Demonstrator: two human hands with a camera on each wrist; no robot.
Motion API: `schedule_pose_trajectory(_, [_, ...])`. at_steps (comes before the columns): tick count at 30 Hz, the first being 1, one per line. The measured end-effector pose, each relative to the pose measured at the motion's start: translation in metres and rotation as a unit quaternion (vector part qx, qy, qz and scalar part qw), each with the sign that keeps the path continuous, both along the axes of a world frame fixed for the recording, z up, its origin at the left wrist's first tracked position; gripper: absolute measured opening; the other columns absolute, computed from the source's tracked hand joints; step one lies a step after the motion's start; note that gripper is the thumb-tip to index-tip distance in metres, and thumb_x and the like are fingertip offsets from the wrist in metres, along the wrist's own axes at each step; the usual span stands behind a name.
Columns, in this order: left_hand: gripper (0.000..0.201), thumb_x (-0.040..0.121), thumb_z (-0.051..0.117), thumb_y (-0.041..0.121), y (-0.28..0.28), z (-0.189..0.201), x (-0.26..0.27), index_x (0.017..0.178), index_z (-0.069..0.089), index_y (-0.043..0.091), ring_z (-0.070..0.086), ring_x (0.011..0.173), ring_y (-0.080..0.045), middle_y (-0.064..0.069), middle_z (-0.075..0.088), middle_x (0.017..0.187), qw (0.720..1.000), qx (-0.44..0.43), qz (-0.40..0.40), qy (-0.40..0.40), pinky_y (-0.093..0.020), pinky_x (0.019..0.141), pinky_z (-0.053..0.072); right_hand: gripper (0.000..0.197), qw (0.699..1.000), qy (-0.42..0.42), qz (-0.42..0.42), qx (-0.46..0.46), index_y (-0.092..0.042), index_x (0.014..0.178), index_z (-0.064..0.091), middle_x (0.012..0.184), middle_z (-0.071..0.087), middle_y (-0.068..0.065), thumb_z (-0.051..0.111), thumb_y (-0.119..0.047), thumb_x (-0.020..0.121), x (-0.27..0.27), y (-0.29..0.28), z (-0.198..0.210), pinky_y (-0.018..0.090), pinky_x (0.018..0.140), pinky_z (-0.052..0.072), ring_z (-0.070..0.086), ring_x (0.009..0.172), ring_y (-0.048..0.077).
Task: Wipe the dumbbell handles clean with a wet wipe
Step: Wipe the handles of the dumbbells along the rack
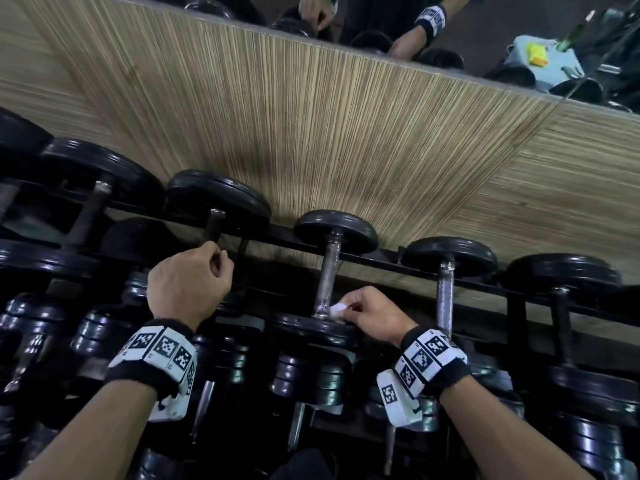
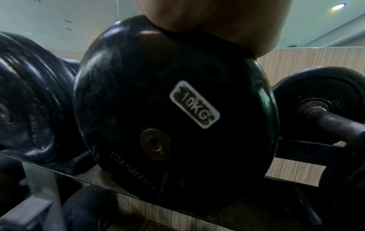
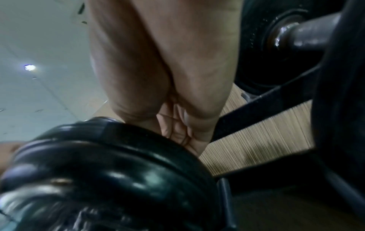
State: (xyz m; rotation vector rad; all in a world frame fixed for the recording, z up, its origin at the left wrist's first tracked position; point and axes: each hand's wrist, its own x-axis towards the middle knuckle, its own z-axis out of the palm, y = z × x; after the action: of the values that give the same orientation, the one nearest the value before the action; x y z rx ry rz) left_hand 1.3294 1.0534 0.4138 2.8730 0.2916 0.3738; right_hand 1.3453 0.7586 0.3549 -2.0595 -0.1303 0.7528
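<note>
The wipe (image 1: 336,311) is mostly hidden in the right hand (image 1: 375,315), pinched by curled fingers at the near end of a silver handle (image 1: 326,277). That handle's long axis runs near to far on the rack (image 1: 388,264). The left hand (image 1: 188,284) is curled round a darker handle (image 1: 212,227) further left, partly covered.

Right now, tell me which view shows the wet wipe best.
The head view. There the wet wipe shows as a small white wad pinched in the right hand, beside the lower end of a steel dumbbell handle. The right wrist view shows only palm and curled fingers, with the wipe hidden. The left wrist view shows no wipe at all.
</note>
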Motion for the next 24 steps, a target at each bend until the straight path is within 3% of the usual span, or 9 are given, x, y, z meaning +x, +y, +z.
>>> schedule_pose_trajectory(2, [0.027,0.087,0.067,0.027,-0.001,0.001,0.0,0.064,0.059,0.015,0.036,0.046,-0.018,0.003,0.047,0.048,1.0,-0.002,0.0,0.0,-0.026,0.05,0.025,0.022,0.996,-0.042,0.063,-0.048,-0.019,0.074,0.072,0.072,0.069,-0.011,0.07,-0.027,0.094,0.001,-0.002,0.012,0.012,0.068,0.045,0.059,0.067,-0.006])
schedule_pose_trajectory(4, [0.026,0.088,0.066,0.027,-0.001,0.001,0.0,0.066,0.06,0.014,0.037,0.046,-0.019,0.003,0.048,0.048,1.0,-0.003,-0.001,0.001,-0.026,0.05,0.028,0.022,0.987,-0.072,0.126,-0.072,-0.021,0.078,0.071,0.072,0.066,-0.015,0.066,-0.032,0.097,0.002,-0.001,0.027,0.009,0.068,0.042,0.059,0.069,-0.008])
schedule_pose_trajectory(8, [0.026,0.088,0.065,0.028,-0.001,0.0,0.0,0.067,0.061,0.015,0.039,0.046,-0.02,0.001,0.05,0.049,1.0,-0.001,0.004,0.004,-0.028,0.05,0.031,0.017,0.96,-0.148,0.224,-0.074,-0.016,0.1,0.076,0.099,0.071,-0.007,0.062,-0.024,0.098,0.01,0.014,0.044,0.009,0.08,0.043,0.062,0.088,0.001])
schedule_pose_trajectory(10, [0.026,0.089,0.065,0.029,-0.001,0.0,0.0,0.066,0.061,0.015,0.039,0.046,-0.02,0.002,0.05,0.048,1.0,0.003,0.003,0.006,-0.027,0.05,0.031,0.017,0.936,-0.203,0.271,-0.091,-0.019,0.095,0.074,0.096,0.067,-0.004,0.058,-0.014,0.098,0.017,0.027,0.043,0.022,0.086,0.046,0.061,0.092,0.012])
schedule_pose_trajectory(12, [0.026,0.088,0.065,0.029,0.0,-0.001,0.0,0.067,0.061,0.016,0.041,0.045,-0.021,0.001,0.05,0.048,1.0,0.007,0.0,0.008,-0.027,0.05,0.031,0.018,0.926,-0.207,0.292,-0.121,-0.018,0.095,0.072,0.094,0.06,-0.001,0.056,-0.01,0.097,0.022,0.035,0.04,0.035,0.086,0.049,0.06,0.091,0.019])
schedule_pose_trajectory(15, [0.025,0.088,0.066,0.03,0.001,-0.001,0.0,0.068,0.061,0.015,0.048,0.046,-0.028,-0.002,0.053,0.049,1.0,0.014,-0.003,0.015,-0.028,0.05,0.03,0.023,0.922,-0.2,0.308,-0.124,-0.014,0.111,0.075,0.102,0.063,0.005,0.057,-0.007,0.097,0.021,0.033,0.04,0.033,0.09,0.049,0.063,0.098,0.022])
schedule_pose_trajectory(18, [0.026,0.088,0.065,0.03,0.001,-0.003,0.001,0.068,0.061,0.015,0.046,0.045,-0.027,-0.002,0.052,0.049,1.0,0.017,-0.001,0.016,-0.027,0.051,0.028,0.022,0.933,-0.184,0.283,-0.122,-0.012,0.11,0.075,0.109,0.069,0.001,0.058,-0.008,0.096,0.014,0.013,0.043,0.02,0.09,0.045,0.062,0.102,0.015])
schedule_pose_trajectory(24, [0.026,0.089,0.065,0.029,0.0,-0.004,0.002,0.068,0.061,0.015,0.04,0.045,-0.022,-0.002,0.052,0.048,1.0,0.015,0.001,0.007,-0.027,0.05,0.028,0.018,0.983,-0.086,0.083,-0.142,-0.019,0.087,0.078,0.085,0.07,-0.015,0.063,-0.012,0.095,-0.001,-0.002,0.013,0.016,0.076,0.048,0.062,0.081,-0.002])
